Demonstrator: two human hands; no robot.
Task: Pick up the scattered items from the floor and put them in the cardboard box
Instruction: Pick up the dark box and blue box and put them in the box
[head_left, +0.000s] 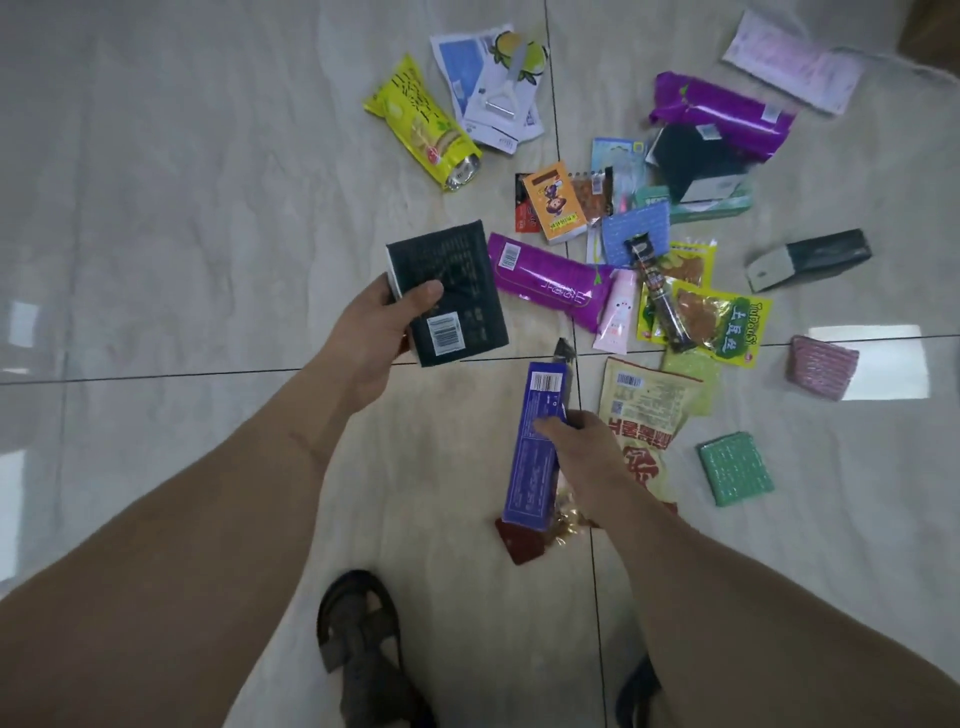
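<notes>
My left hand (371, 332) grips a dark green flat packet (452, 291) with a barcode, held above the tiled floor. My right hand (582, 447) is closed on a long blue-purple box (537, 436), lifted over a red packet (522, 545). Many items lie scattered ahead: a purple snack bag (550, 280), a yellow cracker pack (421, 122), a beige-and-red snack bag (644, 410), a yellow-green pouch (722, 322), a green sponge (735, 467), a pink tube (618, 312). The cardboard box does not appear.
My sandalled left foot (361, 639) stands at the bottom centre. Farther off lie a second purple bag (722, 111), a white-pink packet (795, 62), a dark pouch (810, 257), a pink sponge (821, 366) and white sachets with a peeler (493, 93).
</notes>
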